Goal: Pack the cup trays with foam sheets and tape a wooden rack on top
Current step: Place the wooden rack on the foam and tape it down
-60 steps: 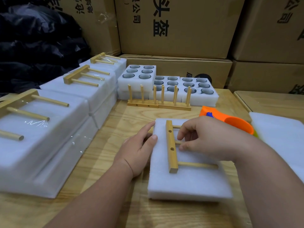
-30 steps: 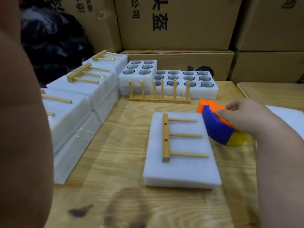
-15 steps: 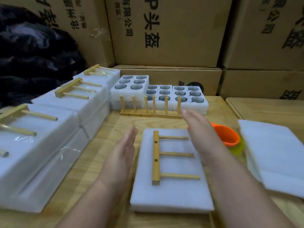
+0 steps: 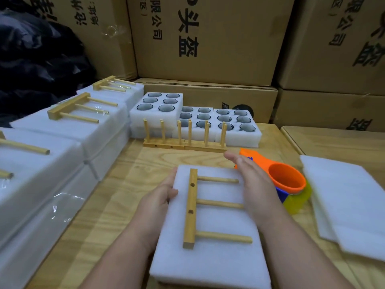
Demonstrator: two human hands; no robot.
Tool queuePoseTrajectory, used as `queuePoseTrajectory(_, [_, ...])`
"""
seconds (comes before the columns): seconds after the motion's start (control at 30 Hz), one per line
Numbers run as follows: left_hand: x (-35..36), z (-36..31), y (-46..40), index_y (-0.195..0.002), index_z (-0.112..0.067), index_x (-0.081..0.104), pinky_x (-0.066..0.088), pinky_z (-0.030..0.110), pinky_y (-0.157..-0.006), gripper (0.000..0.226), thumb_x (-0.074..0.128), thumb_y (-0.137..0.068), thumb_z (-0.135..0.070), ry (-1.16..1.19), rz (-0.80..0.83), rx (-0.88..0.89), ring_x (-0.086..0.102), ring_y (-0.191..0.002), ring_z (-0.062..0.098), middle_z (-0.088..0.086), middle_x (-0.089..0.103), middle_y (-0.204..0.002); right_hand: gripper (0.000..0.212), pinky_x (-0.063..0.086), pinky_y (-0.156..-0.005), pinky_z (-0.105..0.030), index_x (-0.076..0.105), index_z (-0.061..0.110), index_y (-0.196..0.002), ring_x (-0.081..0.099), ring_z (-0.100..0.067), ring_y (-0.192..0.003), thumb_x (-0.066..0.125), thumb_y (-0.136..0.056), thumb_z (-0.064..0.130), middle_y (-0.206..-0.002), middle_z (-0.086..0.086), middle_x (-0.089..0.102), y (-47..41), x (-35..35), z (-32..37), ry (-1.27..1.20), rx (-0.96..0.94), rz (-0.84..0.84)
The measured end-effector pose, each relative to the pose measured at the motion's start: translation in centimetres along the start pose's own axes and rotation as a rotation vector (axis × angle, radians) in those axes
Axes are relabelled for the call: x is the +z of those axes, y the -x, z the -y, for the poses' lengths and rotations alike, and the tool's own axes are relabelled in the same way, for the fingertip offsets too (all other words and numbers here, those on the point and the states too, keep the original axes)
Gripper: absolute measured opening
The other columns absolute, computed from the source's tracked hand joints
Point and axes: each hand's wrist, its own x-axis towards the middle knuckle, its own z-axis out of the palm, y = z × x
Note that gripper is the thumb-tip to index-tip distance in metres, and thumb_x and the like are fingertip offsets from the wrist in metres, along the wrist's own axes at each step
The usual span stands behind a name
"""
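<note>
A white foam-covered cup tray pack [image 4: 210,265] lies on the wooden table in front of me. A wooden rack [image 4: 190,207] with three pegs lies flat on top of it. My left hand [image 4: 160,197] grips the pack's left edge, thumb on top. My right hand [image 4: 253,184] rests with straight fingers along the pack's right side. An orange, blue and yellow tape dispenser [image 4: 285,182] sits just right of my right hand. Loose foam sheets [image 4: 350,203] are stacked at the right.
Open foam trays with cups [image 4: 195,117] stand at the back, with upright wooden racks [image 4: 183,140] in front of them. Taped finished packs with racks [image 4: 68,130] line the left side. Cardboard boxes [image 4: 204,38] wall the back. Dark bags [image 4: 35,65] lie far left.
Both hands have closed in on the pack's sides from hovering above it. Earlier my right hand touched the tape dispenser and then left it on the table.
</note>
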Motion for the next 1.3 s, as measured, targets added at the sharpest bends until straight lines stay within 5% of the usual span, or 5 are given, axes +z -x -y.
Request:
queuePoseTrajectory(0.27, [-0.1,-0.3,-0.7,-0.139,-0.011,0.058,0.05,0.034,-0.093,0.044,0.036,-0.103,-0.026,0.301,-0.013,0.084,0.066,-0.122,0.018,0.005,0.069,-0.133,0.023,0.047,-0.069,-0.01,0.073,0.03,-0.093,0.067,0.005,-0.084,0.056,-0.097,0.015,-0.088,0.019,0.075,-0.1,-2.4,4.4,0.374,-0.373,-0.332])
queuePoseTrajectory(0.43, [-0.4,-1.0,-2.2,-0.128,-0.011,0.061,0.043,0.043,-0.111,0.041,0.034,-0.106,-0.032,0.471,-0.068,0.15,0.058,-0.132,0.027,0.012,0.067,-0.134,0.026,0.049,-0.065,-0.031,0.066,0.018,-0.109,0.063,-0.019,-0.084,0.061,-0.089,0.033,-0.093,0.0,0.067,-0.7,-5.7,4.7,1.155,0.293,-0.012])
queuePoseTrajectory(0.67, [0.0,-1.9,-3.5,-0.13,-0.015,0.063,0.046,0.043,-0.107,0.04,0.038,-0.105,-0.032,0.439,-0.067,0.169,0.061,-0.128,0.028,0.012,0.073,-0.124,0.026,0.034,-0.052,-0.027,0.045,0.029,-0.078,0.054,-0.01,-0.069,0.066,-0.08,0.045,-0.074,0.007,0.059,-0.9,-5.3,2.9,1.433,0.233,-0.023])
queuePoseTrajectory(0.93, [0.8,-3.8,-2.8,-0.126,-0.024,0.065,0.039,0.043,-0.116,0.033,0.038,-0.106,-0.026,0.06,-0.094,0.466,0.068,-0.118,0.017,0.0,0.075,-0.121,0.026,0.035,-0.05,-0.032,0.055,0.02,-0.076,0.053,-0.014,-0.06,0.074,-0.085,0.036,-0.067,-0.002,0.057,-0.1,-6.9,5.3,1.092,-0.216,-0.181])
queuePoseTrajectory(1.3, [4.2,-9.7,3.0,-0.12,-0.039,0.072,0.049,0.035,-0.102,0.042,0.075,-0.079,-0.045,-0.662,0.264,1.02,0.062,-0.126,0.018,-0.01,0.069,-0.13,0.041,0.04,-0.101,-0.014,0.073,0.04,-0.113,0.049,0.005,-0.132,0.082,-0.082,0.014,-0.127,0.03,0.063,0.0,-4.1,5.3,0.839,-0.62,0.066])
